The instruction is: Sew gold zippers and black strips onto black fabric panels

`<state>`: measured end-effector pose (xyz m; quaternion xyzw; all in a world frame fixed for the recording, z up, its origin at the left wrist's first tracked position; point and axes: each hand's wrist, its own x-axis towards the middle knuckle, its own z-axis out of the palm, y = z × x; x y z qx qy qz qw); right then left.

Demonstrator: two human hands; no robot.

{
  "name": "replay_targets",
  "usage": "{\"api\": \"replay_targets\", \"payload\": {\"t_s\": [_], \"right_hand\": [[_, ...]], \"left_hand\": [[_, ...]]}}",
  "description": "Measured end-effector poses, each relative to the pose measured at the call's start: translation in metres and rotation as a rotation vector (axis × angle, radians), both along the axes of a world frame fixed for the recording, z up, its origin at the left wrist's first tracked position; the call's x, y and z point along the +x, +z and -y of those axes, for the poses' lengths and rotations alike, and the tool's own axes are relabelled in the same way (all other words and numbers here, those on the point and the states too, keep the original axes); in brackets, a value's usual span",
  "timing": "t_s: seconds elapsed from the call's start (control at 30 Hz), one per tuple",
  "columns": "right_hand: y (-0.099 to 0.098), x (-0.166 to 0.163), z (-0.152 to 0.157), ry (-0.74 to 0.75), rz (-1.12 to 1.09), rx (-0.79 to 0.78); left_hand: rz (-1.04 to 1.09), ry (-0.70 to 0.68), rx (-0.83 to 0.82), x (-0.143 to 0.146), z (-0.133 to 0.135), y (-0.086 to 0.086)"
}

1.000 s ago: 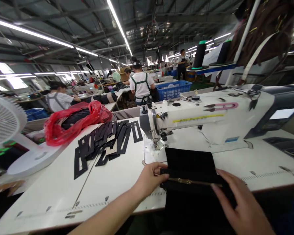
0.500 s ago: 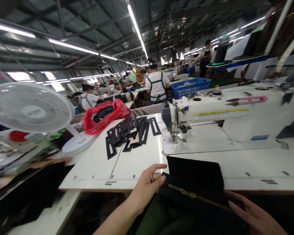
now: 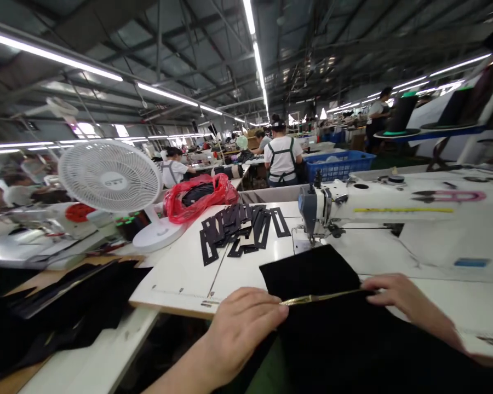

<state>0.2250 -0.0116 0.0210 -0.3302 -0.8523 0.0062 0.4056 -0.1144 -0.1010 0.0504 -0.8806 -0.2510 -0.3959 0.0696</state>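
A black fabric piece [image 3: 312, 271] with a gold-coloured zipper [image 3: 308, 299] across it lies over the front edge of the white sewing table. My left hand [image 3: 246, 323] is closed on the fabric at the zipper's left end, thumb and fingers together. At the zipper's right end, my right hand [image 3: 406, 301] pinches the same fabric between thumb and fingers. The far corner of the fabric reaches the needle area of the white sewing machine [image 3: 431, 219]. Lower down, the cloth hangs toward my lap, its lower part dark and hard to make out.
Black frame-shaped pieces [image 3: 230, 227] are heaped on the table [image 3: 172, 284]. Behind them sits a red plastic bag [image 3: 225, 194]. A white fan [image 3: 113, 175] stands at the left, above dark cloth [image 3: 78, 312]. Thread cones [image 3: 402, 115] and pink-handled snips [image 3: 456, 195] are at the right.
The fabric has turned and moved up toward the needle; its zipper is now nearly level between my hands. My left hand has closed over the zipper's end. The whole view has shifted left.
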Motion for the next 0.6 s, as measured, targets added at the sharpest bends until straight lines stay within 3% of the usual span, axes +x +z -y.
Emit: {"api": "replay_targets", "payload": {"t_s": [0.07, 0.17, 0.27, 0.43, 0.6], "right_hand": [[-0.017, -0.011, -0.003, 0.030, 0.075, 0.030], [-0.051, -0.014, 0.002, -0.110, 0.066, -0.096], [-0.077, 0.001, 0.009, -0.147, 0.105, -0.187], [-0.083, 0.018, 0.023, -0.115, 0.160, -0.127], [-0.070, 0.008, 0.033, -0.123, 0.197, -0.026]], "left_hand": [[-0.154, 0.064, -0.004, -0.004, -0.005, -0.037], [-0.217, 0.164, -0.042, -0.005, -0.009, -0.089], [-0.183, 0.267, -0.085, -0.005, -0.009, -0.116], [-0.095, 0.360, -0.010, 0.003, -0.016, -0.116], [-0.239, 0.220, -0.097, 0.015, -0.035, -0.103]]}}
